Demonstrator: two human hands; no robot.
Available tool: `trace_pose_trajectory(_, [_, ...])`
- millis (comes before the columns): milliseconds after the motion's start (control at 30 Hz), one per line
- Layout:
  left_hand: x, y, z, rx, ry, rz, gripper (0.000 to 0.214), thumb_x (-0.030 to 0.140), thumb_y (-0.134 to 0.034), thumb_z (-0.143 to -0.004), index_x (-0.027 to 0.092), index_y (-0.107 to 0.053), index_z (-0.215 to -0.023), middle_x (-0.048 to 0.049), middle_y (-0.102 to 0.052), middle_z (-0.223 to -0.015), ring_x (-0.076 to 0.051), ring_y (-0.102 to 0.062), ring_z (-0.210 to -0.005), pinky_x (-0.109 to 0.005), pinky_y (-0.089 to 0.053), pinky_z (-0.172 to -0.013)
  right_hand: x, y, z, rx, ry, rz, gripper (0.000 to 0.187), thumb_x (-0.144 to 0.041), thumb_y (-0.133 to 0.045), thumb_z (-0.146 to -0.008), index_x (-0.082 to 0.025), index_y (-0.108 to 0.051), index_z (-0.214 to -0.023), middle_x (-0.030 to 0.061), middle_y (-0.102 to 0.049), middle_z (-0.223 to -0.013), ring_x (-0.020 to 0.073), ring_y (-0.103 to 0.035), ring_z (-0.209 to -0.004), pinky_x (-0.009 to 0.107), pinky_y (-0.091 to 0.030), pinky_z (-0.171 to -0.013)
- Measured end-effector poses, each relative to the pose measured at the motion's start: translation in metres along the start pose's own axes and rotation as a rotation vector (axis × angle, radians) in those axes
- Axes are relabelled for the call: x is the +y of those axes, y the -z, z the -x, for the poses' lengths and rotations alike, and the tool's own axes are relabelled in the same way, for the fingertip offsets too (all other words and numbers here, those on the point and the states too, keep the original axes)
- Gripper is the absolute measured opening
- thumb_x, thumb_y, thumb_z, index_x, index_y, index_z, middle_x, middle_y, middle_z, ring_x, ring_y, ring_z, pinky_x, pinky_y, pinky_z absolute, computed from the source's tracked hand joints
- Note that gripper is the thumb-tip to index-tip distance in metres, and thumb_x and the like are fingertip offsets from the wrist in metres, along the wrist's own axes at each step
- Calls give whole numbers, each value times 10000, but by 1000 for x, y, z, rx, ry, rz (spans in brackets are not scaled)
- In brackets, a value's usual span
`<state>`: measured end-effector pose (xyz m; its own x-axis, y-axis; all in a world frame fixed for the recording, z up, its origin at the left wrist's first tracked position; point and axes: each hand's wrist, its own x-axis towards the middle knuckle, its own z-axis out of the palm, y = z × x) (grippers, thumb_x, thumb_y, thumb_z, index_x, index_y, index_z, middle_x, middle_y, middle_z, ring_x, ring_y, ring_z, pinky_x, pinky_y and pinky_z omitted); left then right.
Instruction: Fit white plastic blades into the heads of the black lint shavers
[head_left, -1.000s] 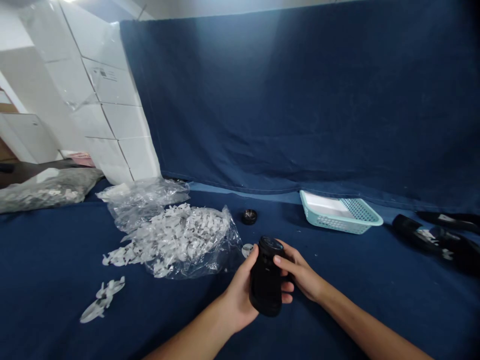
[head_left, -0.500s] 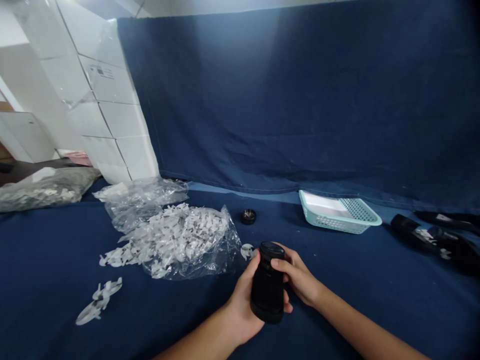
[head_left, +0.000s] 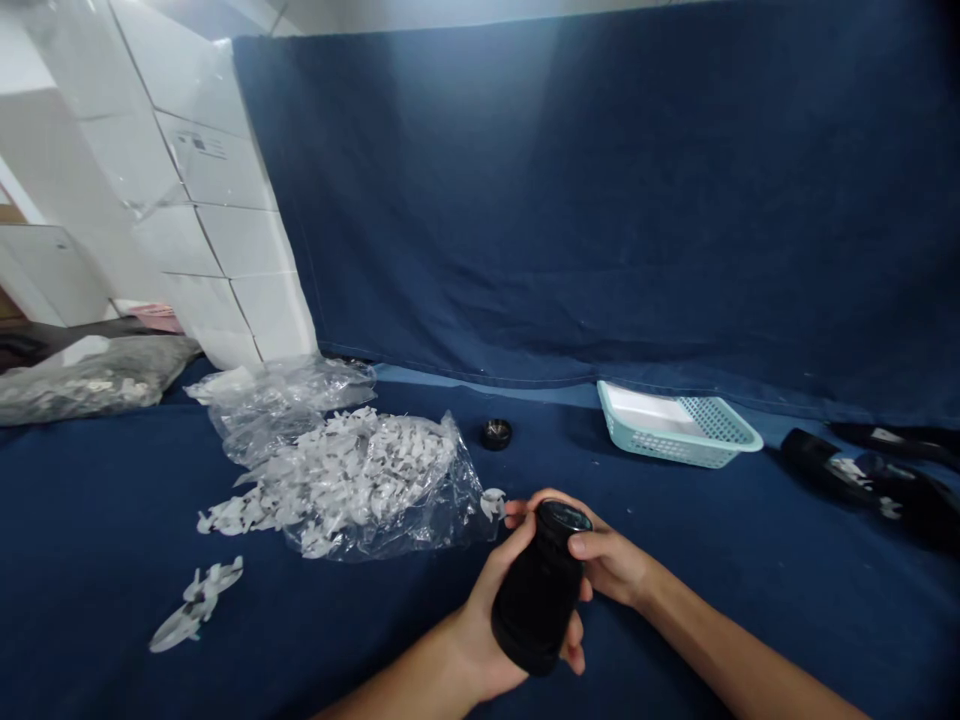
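Observation:
A black cylinder [head_left: 541, 592] with a glassy top end is held above the blue cloth near the front middle. My left hand [head_left: 491, 620] is wrapped round its lower body from the left. My right hand [head_left: 607, 560] pinches its upper rim, thumb in front and fingers curled behind. The cylinder leans with its top to the right. A small black cap [head_left: 496, 434] lies on the cloth behind it, apart from both hands.
A clear plastic bag [head_left: 367, 482] of several small white plastic parts lies to the left, with loose white parts [head_left: 196, 604] nearer the front left. A light blue basket [head_left: 679, 423] stands at the back right. Black cylinders [head_left: 862, 478] lie at the far right. White foam boxes [head_left: 210, 200] stack at the back left.
The black cylinder has tipped from nearly upright to leaning right and has come slightly nearer. Both hands kept their hold and shifted with it.

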<state>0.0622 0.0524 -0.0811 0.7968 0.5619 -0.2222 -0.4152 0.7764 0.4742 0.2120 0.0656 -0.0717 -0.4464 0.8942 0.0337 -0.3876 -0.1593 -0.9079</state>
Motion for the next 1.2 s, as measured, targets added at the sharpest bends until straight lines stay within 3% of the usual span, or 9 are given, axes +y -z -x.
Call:
trace_pose_trajectory(267, [-8,-4,-7,43,-84,47,662,673,-311,-913,106,-653,-915,-62,-651,-723,-188,-630,-417,-305,-494,-380,5,-3,-2,114,70,28,386,-402,-717,-609,-233,-700,-955,81,-675,-1153,278,-617,-1069,344,-555,-799])
trace_pose_trajectory(567, [-7,-9,-7,68,-132,14,708,702,-277,-901,100,-649,-914,-75,-643,-728,-173,-613,-412,-290,-490,-383,8,-1,-5,186,99,90,416,-448,-714,-613,-221,-717,-961,86,-675,-1153,272,-658,-911,322,-565,-643])
trace_pose_trajectory(867, [-6,-7,-7,87,-115,-4,669,657,-273,-928,93,-631,-880,-86,-649,-724,-192,-631,-403,-288,-487,-365,6,-2,-4,174,100,81,383,-329,-686,-619,-213,-717,-983,65,-679,-1151,225,-644,-874,259,-534,-612])
trace_pose_trajectory(1067, [-5,-6,-8,86,-116,-34,673,663,-269,-924,96,-627,-862,-86,-659,-722,-187,-633,-398,-277,-491,-365,5,-2,-5,189,78,83,402,-316,-703,-624,-208,-711,-1011,60,-693,-1114,120,-581,-584,176,-387,-395])
trace_pose_trajectory(1200, [-5,-9,-6,133,-109,-41,693,652,-247,-931,82,-636,-865,-93,-658,-718,-190,-632,-396,-282,-493,-359,5,-3,-4,199,74,68,381,-308,-713,-627,-208,-715,-995,60,-677,-1166,57,-499,-460,157,-316,-339])
